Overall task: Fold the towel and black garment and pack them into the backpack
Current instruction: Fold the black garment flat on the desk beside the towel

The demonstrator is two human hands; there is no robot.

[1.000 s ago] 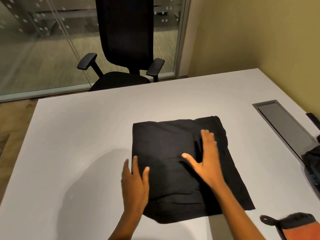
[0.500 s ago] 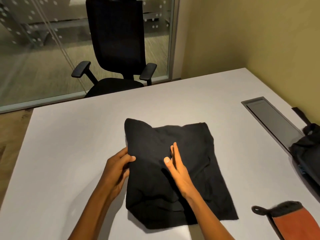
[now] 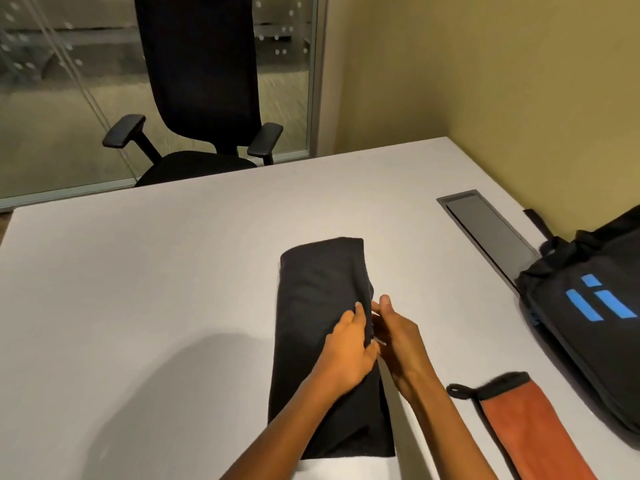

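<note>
On the pale table (image 3: pixel 145 271), the largest of the task's things, the backpack (image 3: pixel 588 306), is found at about three o'clock from the hands, lying flat against the right-hand edge with its blue marks up. Whether its opening is unzipped cannot be told. The black garment (image 3: pixel 318 306) is laid at the middle of the table as a narrow strip, its long axis running from twelve to six o'clock, its far end rounded over. The towel (image 3: pixel 530 424), orange with a dark hem and loop, is seen at four o'clock, between garment and backpack.

Both hands are met at the strip's right long edge, near its middle. The left hand (image 3: pixel 349 351) is laid across the cloth, fingers curled onto that edge; the edge is pinched by the right hand (image 3: pixel 398 337) from outside, thumb raised. The right hand is judged nearer the backpack for the coming carry.
</note>
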